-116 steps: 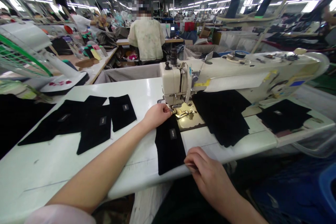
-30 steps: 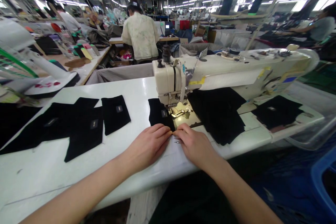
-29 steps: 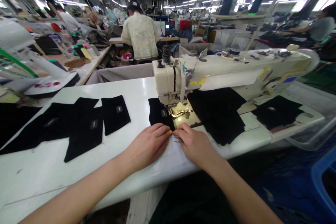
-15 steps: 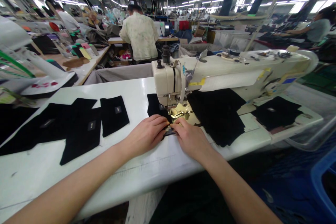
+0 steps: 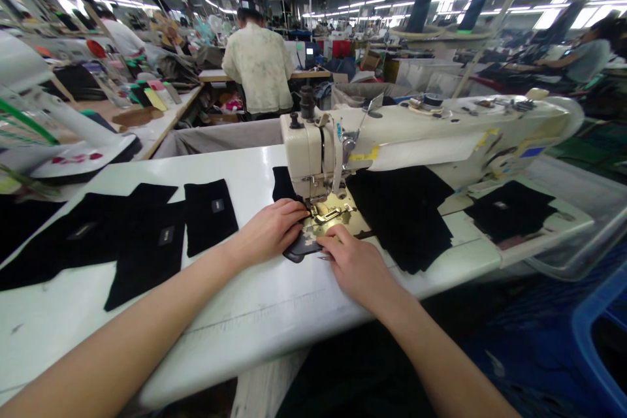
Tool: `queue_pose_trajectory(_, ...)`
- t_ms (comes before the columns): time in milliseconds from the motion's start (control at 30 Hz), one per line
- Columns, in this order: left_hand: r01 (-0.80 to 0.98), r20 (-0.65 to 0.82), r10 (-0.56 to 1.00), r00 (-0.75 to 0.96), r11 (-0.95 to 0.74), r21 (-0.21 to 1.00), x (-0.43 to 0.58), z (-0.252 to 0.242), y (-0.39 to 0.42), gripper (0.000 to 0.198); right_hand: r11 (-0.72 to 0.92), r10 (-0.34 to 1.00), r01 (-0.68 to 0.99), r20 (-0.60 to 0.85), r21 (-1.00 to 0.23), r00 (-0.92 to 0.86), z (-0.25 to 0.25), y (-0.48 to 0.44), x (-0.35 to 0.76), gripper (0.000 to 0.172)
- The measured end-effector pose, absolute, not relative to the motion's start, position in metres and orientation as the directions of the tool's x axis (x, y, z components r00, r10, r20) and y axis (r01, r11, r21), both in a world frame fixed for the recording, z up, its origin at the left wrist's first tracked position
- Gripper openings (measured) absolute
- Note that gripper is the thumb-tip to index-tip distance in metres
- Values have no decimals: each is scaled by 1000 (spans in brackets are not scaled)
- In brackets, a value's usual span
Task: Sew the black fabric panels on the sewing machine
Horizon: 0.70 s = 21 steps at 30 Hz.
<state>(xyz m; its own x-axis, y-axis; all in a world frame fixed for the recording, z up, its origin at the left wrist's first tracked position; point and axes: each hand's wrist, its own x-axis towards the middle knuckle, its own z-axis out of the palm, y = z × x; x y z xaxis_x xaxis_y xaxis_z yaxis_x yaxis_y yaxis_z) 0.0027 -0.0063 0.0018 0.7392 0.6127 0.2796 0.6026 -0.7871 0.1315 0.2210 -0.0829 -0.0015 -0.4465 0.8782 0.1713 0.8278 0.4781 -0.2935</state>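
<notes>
My left hand (image 5: 272,227) is closed at the near edge of a black fabric piece (image 5: 282,184), its fingertips beside the presser foot of a sewing machine (image 5: 306,150). Part of that piece is hidden behind the hand and the machine head. My right hand (image 5: 356,266) is pinched at the front of the brass-coloured needle plate (image 5: 337,208). A small metallic glint shows under its fingers, too small to name. To its right, a larger stack of black fabric (image 5: 404,219) lies beneath the machine arm.
Black pieces with small labels (image 5: 147,245) lie on the white table (image 5: 235,333) at left, with a single labelled piece (image 5: 210,222) nearer. Another black stack (image 5: 509,209) sits right. A blue crate (image 5: 582,320) stands low right. A seated person (image 5: 257,68) is ahead.
My left hand has shifted away from me along with the fabric's near edge. The hands are farther apart, and more of the plate shows between them. My right hand stays near the plate's front.
</notes>
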Motion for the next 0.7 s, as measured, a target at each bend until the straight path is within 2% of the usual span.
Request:
queue_pose_trajectory(200,602,290,615,733,-785,145,2,1,-3,32,500,865,802,244,-328,-439,-2,-96,227,36)
queue_pose_trajectory(333,598,319,607,728,-789,138,2,0,-3,32,496,843,775,429,-390,-324,0,-109,245,30)
queue_pose_trajectory(400,593,320,604,730,-792,143,2,1,-3,33,404,836,823,526,-399,-156,3,-114,260,25)
queue_pose_trajectory(467,589,319,602,732,-795,149,3,3,-4,33,218,835,900,550,-377,28,6,-116,278,27)
queue_pose_trajectory(600,594,325,607,725,-790,151,2,4,-5,32,-153,870,945,413,-290,268,5,-112,309,51)
queue_pose_trajectory(700,601,322,612,722,-786,144,1,2,-8,31,-215,900,927,306,-309,311,-2,-106,325,67)
